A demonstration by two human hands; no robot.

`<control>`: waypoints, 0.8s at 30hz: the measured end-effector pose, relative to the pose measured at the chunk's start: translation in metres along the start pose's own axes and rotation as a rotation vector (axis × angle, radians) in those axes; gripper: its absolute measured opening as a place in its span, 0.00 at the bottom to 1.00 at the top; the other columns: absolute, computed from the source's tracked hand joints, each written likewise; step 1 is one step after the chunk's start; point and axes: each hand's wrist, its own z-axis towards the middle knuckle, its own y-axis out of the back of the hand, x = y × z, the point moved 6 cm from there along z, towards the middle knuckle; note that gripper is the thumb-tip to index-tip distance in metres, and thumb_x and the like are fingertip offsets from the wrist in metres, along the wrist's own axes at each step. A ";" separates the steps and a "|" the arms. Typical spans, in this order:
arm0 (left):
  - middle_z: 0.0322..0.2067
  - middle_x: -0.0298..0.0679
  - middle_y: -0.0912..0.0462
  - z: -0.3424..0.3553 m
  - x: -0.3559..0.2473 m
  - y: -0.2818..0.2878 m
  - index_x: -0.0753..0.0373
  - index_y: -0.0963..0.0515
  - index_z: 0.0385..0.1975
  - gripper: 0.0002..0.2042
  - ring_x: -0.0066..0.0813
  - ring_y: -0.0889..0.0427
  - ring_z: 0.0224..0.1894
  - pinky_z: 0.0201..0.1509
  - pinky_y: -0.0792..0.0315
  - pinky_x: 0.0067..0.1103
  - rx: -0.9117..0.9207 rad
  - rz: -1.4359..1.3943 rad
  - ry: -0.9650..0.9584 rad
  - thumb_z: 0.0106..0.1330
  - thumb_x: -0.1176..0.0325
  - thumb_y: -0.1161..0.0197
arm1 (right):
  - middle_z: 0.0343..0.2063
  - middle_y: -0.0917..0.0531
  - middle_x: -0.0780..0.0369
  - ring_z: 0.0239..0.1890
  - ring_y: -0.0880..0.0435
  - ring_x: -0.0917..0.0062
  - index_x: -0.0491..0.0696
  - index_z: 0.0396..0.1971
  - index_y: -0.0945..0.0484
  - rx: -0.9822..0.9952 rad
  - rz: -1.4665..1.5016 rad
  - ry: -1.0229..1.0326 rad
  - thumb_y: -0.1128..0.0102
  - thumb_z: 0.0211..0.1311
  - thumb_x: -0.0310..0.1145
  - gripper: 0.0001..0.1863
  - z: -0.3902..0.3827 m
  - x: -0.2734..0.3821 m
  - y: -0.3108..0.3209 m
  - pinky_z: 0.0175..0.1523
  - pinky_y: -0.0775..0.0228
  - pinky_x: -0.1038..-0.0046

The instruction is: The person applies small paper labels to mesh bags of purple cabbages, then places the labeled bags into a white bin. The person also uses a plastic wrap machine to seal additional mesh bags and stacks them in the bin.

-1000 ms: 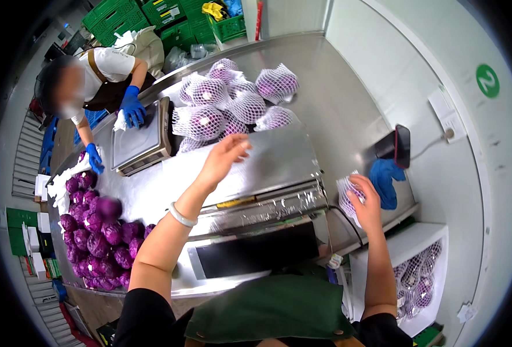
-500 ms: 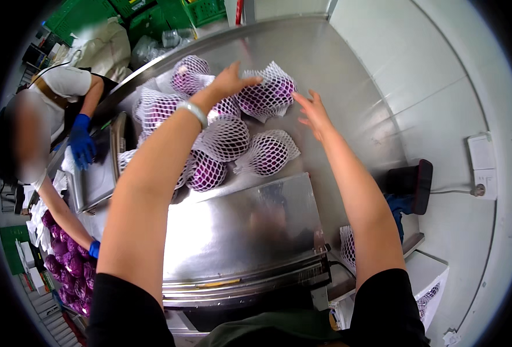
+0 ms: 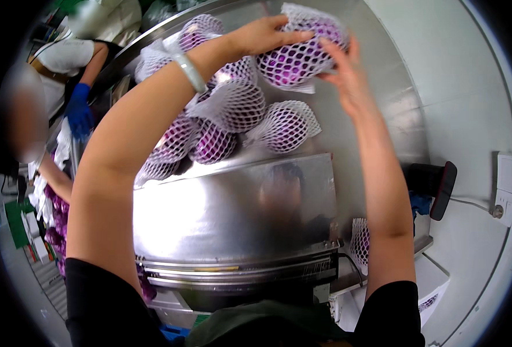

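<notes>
Both my hands grip a purple cabbage in white foam netting (image 3: 290, 63) near the back of the steel table. My left hand (image 3: 259, 39) is at its upper left, fingers over the netting; my right hand (image 3: 348, 78) holds its right side, with some fingers behind it. Beside and below it lies a pile of several netted cabbages (image 3: 232, 107), one of them (image 3: 285, 130) at the pile's right. A flat steel plate (image 3: 232, 214) spans the nearer side, and another netted piece (image 3: 360, 243) sits by its right corner, partly behind my right forearm.
A co-worker (image 3: 50, 81) in blue gloves leans in at the left, near loose purple cabbages (image 3: 56, 231). At the right are a dark device (image 3: 441, 191) with a cord, a blue cloth (image 3: 421, 203), a white bin (image 3: 429, 277) and the wall (image 3: 452, 87).
My right hand has left the netted piece at the front right. Both hands have reached up to the back and closed on a netted cabbage; the head view has shifted with them.
</notes>
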 end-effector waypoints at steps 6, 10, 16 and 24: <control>0.52 0.48 0.20 -0.216 -0.087 0.003 0.72 0.31 0.60 0.37 0.33 0.21 0.54 0.60 0.29 0.26 -0.353 -0.316 0.036 0.67 0.41 0.41 | 0.69 0.42 0.50 0.69 0.38 0.61 0.44 0.73 0.55 0.117 -0.131 0.377 0.34 0.57 0.41 0.50 -0.156 0.096 -0.082 0.70 0.41 0.63; 0.56 0.44 0.23 -0.350 -0.068 -0.067 0.72 0.34 0.63 0.27 0.26 0.25 0.57 0.62 0.32 0.23 -0.431 -0.744 0.282 0.75 0.54 0.46 | 0.72 0.48 0.49 0.74 0.49 0.61 0.44 0.74 0.56 0.223 -0.012 0.177 0.39 0.58 0.32 0.47 -0.263 0.057 -0.138 0.76 0.57 0.63; 0.43 0.46 0.17 -0.463 -0.008 -0.117 0.73 0.24 0.50 0.26 0.29 0.21 0.48 0.55 0.30 0.25 -0.639 -0.572 0.373 0.75 0.50 0.48 | 0.72 0.45 0.51 0.75 0.48 0.64 0.43 0.73 0.51 0.325 -0.170 0.001 0.41 0.58 0.31 0.43 -0.340 0.002 -0.181 0.76 0.57 0.66; 0.36 0.47 0.16 -0.564 -0.009 -0.101 0.69 0.26 0.55 0.28 0.27 0.18 0.35 0.38 0.24 0.23 -0.743 -0.295 0.399 0.72 0.47 0.45 | 0.67 0.34 0.53 0.66 0.32 0.67 0.46 0.70 0.42 0.243 -0.420 -0.040 0.34 0.61 0.44 0.41 -0.391 0.057 -0.134 0.69 0.41 0.66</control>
